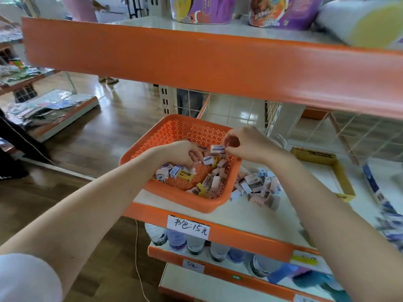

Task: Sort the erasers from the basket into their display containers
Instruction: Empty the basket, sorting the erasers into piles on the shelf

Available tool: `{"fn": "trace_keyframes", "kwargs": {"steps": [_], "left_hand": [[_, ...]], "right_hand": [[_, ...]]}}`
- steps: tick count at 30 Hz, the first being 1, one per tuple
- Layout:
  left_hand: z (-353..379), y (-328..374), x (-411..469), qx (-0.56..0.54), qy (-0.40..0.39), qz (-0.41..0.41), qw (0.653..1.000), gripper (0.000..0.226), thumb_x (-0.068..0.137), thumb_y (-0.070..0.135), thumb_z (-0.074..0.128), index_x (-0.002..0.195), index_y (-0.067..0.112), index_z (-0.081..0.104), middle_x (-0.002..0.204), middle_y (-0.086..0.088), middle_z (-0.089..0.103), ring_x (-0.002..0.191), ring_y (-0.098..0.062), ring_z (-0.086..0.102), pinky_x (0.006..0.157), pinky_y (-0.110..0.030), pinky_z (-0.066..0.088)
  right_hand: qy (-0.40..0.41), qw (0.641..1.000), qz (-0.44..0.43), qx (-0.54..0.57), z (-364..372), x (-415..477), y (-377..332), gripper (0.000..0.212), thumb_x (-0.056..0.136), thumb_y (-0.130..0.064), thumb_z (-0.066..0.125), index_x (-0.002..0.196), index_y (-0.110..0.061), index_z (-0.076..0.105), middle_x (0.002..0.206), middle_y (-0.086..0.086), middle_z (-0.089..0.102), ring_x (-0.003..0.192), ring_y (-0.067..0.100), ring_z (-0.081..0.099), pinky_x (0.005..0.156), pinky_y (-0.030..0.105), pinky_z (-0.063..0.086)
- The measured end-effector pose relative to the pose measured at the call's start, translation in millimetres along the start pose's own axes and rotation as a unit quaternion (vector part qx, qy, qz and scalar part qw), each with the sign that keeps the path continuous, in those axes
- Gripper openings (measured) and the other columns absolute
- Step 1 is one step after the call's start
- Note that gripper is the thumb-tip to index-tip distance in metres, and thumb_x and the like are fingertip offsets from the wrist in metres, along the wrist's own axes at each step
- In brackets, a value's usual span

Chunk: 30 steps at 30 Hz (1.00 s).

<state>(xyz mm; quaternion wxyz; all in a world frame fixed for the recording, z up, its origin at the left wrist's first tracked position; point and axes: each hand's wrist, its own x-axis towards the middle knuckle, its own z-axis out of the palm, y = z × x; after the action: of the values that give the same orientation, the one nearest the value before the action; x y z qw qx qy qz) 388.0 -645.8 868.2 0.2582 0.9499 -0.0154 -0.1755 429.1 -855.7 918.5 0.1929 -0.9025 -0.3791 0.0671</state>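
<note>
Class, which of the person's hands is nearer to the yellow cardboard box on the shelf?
Right. The right hand, pinching an eraser, is left of the yellow box; the left hand is farther left, in the basket.

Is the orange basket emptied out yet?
No: the orange basket holds many erasers, and the right hand pinches a white eraser above it.

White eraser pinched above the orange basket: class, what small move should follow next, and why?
Probably carry the white eraser right, out of the basket, to the pile on the shelf. The right hand pinches it clear of the rest, and the left hand grips other erasers.
</note>
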Motion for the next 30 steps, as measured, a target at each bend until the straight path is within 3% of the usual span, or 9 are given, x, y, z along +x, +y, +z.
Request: {"fn": "trace_keyframes", "kwargs": {"steps": [4, 7, 12, 14, 16, 18, 22, 27, 30], "left_hand": [[5.2, -2.8, -1.8, 0.122, 0.003, 0.002, 0.993, 0.033, 0.083, 0.002, 0.064, 0.103, 0.028, 0.066, 0.118, 0.007, 0.059, 0.106, -0.010, 0.059, 0.089, -0.029, 0.051], [1.5, 5.5, -5.7, 0.130, 0.025, 0.033, 0.991, 0.025, 0.085, 0.005, 0.064, 0.104, 0.021, 0.068, 0.115, 0.006, 0.061, 0.109, -0.009, 0.056, 0.083, -0.020, 0.045], [-12.2, 34.4, -6.9, 0.071, 0.089, 0.087, 0.990, 0.026, 0.085, 0.009, 0.063, 0.109, 0.019, 0.066, 0.111, 0.010, 0.062, 0.066, 0.013, 0.053, 0.058, -0.004, 0.041], [-14.0, 51.8, -1.3, 0.049, 0.104, 0.106, 0.988, 0.024, 0.087, 0.010, 0.062, 0.106, 0.024, 0.064, 0.104, 0.015, 0.061, 0.070, 0.004, 0.059, 0.058, -0.010, 0.047], [-12.4, 73.2, 6.6, 0.027, 0.114, 0.124, 0.985, 0.023, 0.089, 0.011, 0.062, 0.105, 0.027, 0.061, 0.092, 0.021, 0.056, 0.074, 0.001, 0.058, 0.059, -0.007, 0.046], [-7.1, 94.8, 20.2, -0.006, 0.119, 0.153, 0.981, 0.025, 0.088, 0.010, 0.063, 0.108, 0.025, 0.062, 0.095, 0.017, 0.059, 0.084, -0.001, 0.061, 0.065, -0.005, 0.047], [11.7, 148.5, 45.7, -0.009, 0.109, 0.199, 0.974, 0.031, 0.086, 0.008, 0.061, 0.112, 0.024, 0.064, 0.104, 0.010, 0.062, 0.094, -0.010, 0.061, 0.085, -0.023, 0.050], [51.0, 223.0, 72.3, -0.010, 0.035, 0.278, 0.960, 0.023, 0.083, 0.020, 0.069, 0.103, 0.028, 0.060, 0.098, 0.009, 0.060, 0.091, -0.011, 0.058, 0.080, -0.023, 0.047], [80.7, 267.1, 88.7, 0.020, 0.015, 0.309, 0.951, 0.019, 0.082, 0.022, 0.070, 0.098, 0.025, 0.062, 0.092, 0.007, 0.060, 0.088, -0.013, 0.056, 0.071, -0.019, 0.043]], "right_hand": [[0.017, 1.000, 0.004, -0.002, -0.1, -7.4, 1.6, 0.011, 0.089, -0.016, 0.059, 0.098, -0.018, 0.064, 0.093, -0.007, 0.058, 0.087, 0.009, 0.053, 0.080, 0.019, 0.041], [0.030, 0.999, 0.008, 0.005, 0.7, -10.3, 1.5, 0.013, 0.089, -0.016, 0.060, 0.101, -0.017, 0.064, 0.093, -0.007, 0.059, 0.087, 0.009, 0.054, 0.081, 0.019, 0.043], [0.067, 0.997, 0.040, 0.024, -6.5, -21.3, 12.2, 0.013, 0.087, -0.016, 0.065, 0.099, -0.019, 0.066, 0.092, -0.004, 0.065, 0.080, 0.007, 0.059, 0.068, 0.009, 0.043], [0.083, 0.993, 0.071, 0.034, -13.0, -32.3, 22.3, 0.012, 0.086, -0.017, 0.067, 0.097, -0.018, 0.066, 0.094, -0.001, 0.067, 0.081, 0.010, 0.061, 0.074, 0.018, 0.049], [0.101, 0.988, 0.106, 0.046, -21.3, -48.7, 35.5, 0.012, 0.086, -0.017, 0.067, 0.098, -0.018, 0.066, 0.094, -0.001, 0.067, 0.083, 0.012, 0.061, 0.078, 0.024, 0.050], [0.119, 0.983, 0.137, 0.040, -30.1, -68.7, 52.0, 0.015, 0.087, -0.017, 0.066, 0.101, -0.017, 0.066, 0.095, -0.003, 0.065, 0.084, 0.011, 0.060, 0.078, 0.023, 0.048], [0.153, 0.965, 0.212, 0.036, -43.9, -117.8, 87.3, 0.011, 0.089, -0.020, 0.062, 0.100, -0.019, 0.063, 0.095, -0.006, 0.062, 0.087, 0.011, 0.058, 0.071, 0.017, 0.044], [0.216, 0.936, 0.278, 0.004, -54.8, -190.8, 126.7, 0.011, 0.086, -0.016, 0.063, 0.097, -0.012, 0.062, 0.091, 0.000, 0.066, 0.082, 0.016, 0.061, 0.078, 0.029, 0.050], [0.234, 0.917, 0.324, -0.013, -63.4, -235.5, 143.6, 0.009, 0.084, -0.010, 0.065, 0.092, -0.008, 0.063, 0.085, 0.002, 0.065, 0.078, 0.019, 0.063, 0.072, 0.027, 0.048]]}}
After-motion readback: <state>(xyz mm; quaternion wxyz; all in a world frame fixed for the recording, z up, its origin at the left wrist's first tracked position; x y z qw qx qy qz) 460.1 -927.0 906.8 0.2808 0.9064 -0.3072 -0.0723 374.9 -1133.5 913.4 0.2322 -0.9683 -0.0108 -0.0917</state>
